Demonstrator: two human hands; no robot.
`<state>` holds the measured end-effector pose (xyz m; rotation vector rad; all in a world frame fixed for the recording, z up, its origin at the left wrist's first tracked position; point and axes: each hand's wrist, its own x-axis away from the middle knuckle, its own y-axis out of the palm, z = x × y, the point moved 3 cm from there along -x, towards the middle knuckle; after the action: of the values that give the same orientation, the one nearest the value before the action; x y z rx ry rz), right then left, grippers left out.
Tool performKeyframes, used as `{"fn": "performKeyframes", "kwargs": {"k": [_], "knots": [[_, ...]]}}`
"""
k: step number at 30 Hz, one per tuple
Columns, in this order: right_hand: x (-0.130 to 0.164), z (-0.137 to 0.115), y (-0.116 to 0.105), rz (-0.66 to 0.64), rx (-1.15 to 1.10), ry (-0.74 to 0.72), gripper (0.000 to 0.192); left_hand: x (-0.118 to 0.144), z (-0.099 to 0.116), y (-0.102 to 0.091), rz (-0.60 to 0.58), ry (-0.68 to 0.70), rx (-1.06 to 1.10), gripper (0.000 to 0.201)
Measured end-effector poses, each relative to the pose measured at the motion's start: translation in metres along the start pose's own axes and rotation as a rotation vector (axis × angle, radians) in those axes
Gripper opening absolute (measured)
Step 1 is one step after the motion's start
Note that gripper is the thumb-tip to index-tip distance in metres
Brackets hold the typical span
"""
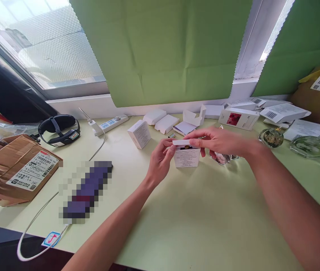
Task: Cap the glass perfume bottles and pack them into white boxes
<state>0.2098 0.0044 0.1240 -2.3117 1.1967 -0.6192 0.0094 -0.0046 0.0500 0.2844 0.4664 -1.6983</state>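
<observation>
Two bare forearms are stretched over a pale green surface. A small white box, standing mid-surface, is pinched at its left top edge by the left hand; its open flap is pressed by the right hand, fingers together
</observation>
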Motion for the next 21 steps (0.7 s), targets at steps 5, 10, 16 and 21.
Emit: {"fn": "performKeyframes", "kwargs": {"k": [5,10,16,21], "knots": [[0.0015,-0.0023,0.0002,0.003,0.065,0.015,0.047,-0.0013,0.0011,-0.0011,0.007,0.0,0.043,0.018],[0.0013,-0.0024,0.0011,0.014,0.079,-0.012,0.047,-0.0021,-0.003,-0.002,0.021,-0.023,0.072,0.02],[0.0028,-0.0045,0.0015,0.023,0.101,0.007,0.045,-0.0013,0.0006,-0.0021,-0.029,0.024,-0.038,0.023],[0.0026,-0.0035,0.0007,0.026,0.101,0.009,0.047,-0.001,0.0048,-0.0029,-0.088,0.067,-0.109,0.023]]}}
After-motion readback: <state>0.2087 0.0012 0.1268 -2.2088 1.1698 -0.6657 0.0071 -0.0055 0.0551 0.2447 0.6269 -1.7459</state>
